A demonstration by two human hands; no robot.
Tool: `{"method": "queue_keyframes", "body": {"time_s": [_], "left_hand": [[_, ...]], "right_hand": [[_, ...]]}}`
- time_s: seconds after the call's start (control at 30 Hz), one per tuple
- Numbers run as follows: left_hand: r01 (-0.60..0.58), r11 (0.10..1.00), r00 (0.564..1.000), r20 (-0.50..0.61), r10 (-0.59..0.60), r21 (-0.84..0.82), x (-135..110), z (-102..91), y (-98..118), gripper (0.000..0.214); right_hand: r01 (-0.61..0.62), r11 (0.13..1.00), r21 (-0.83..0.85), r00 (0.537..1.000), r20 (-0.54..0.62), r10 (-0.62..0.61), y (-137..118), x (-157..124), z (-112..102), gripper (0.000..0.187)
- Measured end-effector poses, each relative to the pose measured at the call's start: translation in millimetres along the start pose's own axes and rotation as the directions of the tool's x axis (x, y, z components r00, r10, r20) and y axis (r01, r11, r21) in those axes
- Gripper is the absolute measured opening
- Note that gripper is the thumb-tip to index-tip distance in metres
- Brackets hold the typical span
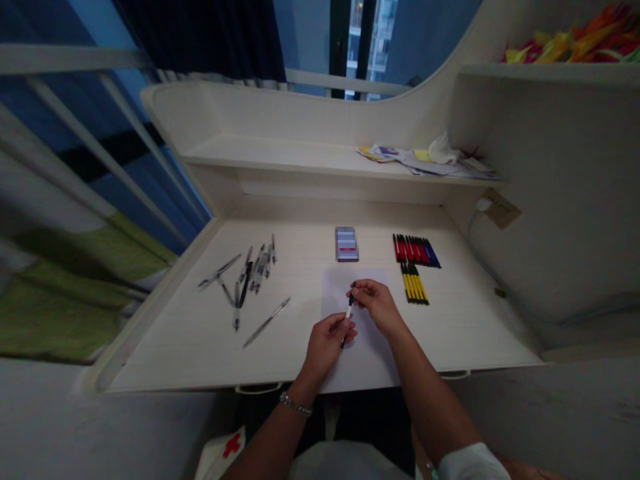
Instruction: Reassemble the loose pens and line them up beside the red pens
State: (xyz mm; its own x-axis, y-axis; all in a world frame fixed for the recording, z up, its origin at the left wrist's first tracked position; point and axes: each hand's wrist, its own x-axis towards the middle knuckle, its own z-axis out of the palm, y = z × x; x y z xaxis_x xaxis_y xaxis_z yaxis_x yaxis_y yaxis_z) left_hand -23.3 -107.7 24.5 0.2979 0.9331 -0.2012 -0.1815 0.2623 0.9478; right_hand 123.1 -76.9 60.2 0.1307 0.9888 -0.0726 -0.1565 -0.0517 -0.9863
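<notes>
Both my hands meet over a white sheet of paper (334, 288) on the desk. My left hand (327, 340) pinches the lower part of a slim black-and-white pen (349, 311). My right hand (376, 303) has its fingers closed on the pen's upper end, near its black cap. The pen lies tilted between the two hands, just above the paper. A bracelet sits on my left wrist.
Several silver and black pens (250, 273) lie scattered at left, one apart (267, 323). A small box (347, 244) sits behind the paper. Rows of red, blue and yellow pens (414, 261) lie at right. The shelf (280, 155) above holds papers (425, 160).
</notes>
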Motion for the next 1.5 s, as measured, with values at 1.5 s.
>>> {"method": "queue_keyframes", "body": {"time_s": [1.5], "left_hand": [[0.083,0.981,0.997,0.012,-0.082,-0.174,-1,11.1,0,0.028]], "right_hand": [[-0.035,0.994,0.107,0.978,-0.199,0.056,24,-6,12,0.033]]}}
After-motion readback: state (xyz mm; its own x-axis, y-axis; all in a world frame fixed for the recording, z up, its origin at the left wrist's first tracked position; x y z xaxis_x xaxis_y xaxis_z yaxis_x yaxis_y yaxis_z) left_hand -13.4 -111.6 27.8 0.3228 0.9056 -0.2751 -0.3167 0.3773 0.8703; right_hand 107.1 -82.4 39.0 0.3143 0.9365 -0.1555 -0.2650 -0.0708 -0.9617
